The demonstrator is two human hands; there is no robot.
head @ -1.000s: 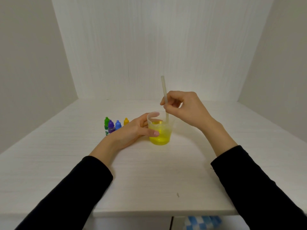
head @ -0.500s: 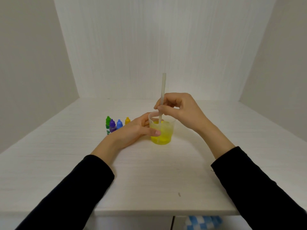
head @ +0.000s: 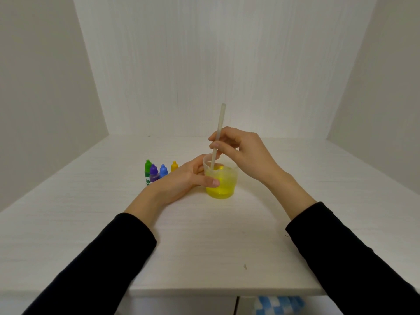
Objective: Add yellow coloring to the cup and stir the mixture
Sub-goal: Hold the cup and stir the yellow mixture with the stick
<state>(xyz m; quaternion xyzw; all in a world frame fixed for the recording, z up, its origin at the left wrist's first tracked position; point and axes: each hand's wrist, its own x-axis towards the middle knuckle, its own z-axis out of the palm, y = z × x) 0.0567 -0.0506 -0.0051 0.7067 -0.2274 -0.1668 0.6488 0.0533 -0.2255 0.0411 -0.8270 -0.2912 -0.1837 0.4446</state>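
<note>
1. Since the earlier frames the stirring rod has swung from leaning left to leaning right at its top, its lower end now toward the left side of the cup; the right hand has shifted a little left with it, while the left hand has not moved.
2. Nearest the viewer, two black sleeves reach forward over the white table.
3. Left hand grips the cup from the left, thumb across the near wall and fingers curled behind it, steadying it.
4. Standing upright near the middle of the table, the clear plastic cup is roughly two-thirds full of bright yellow, fairly even liquid.
5. Right hand hovers just above the rim, pinching the pale, translucent rod between thumb and fingertips; the rod dips into the liquid.
6. Judged from the colour, the dye is already in and stirring is the step in hand; the next move calls for continued small circles inside the wall, with the cup kept braced so it does not tip.
7. Farther left, just behind the left hand, stand four dropper bottles: green, purple, blue and yellow, all capped.
</note>
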